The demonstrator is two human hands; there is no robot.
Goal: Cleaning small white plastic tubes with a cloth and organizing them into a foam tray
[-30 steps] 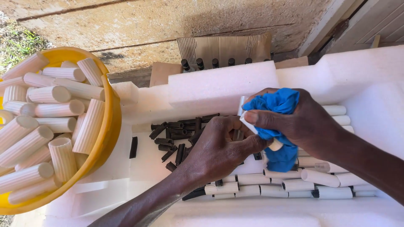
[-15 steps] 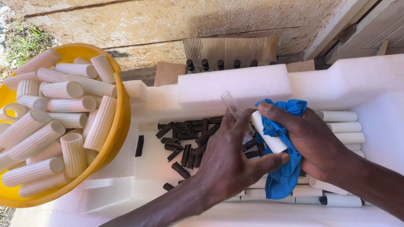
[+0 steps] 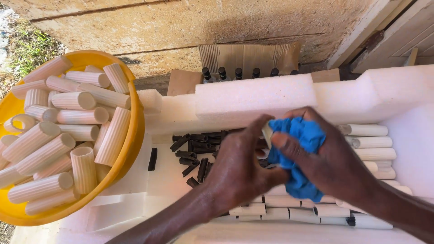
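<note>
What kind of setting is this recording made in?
Probably an informal outdoor work spot beside a building: a rough concrete wall with grass at its foot, a white foam tray used as a bench, and a yellow basin heaped with ribbed cream tubes.

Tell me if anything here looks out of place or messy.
One small black piece lies alone on the white foam tray, apart from the loose black pile. The white tubes are stacked neatly; nothing looks damaged.
</note>
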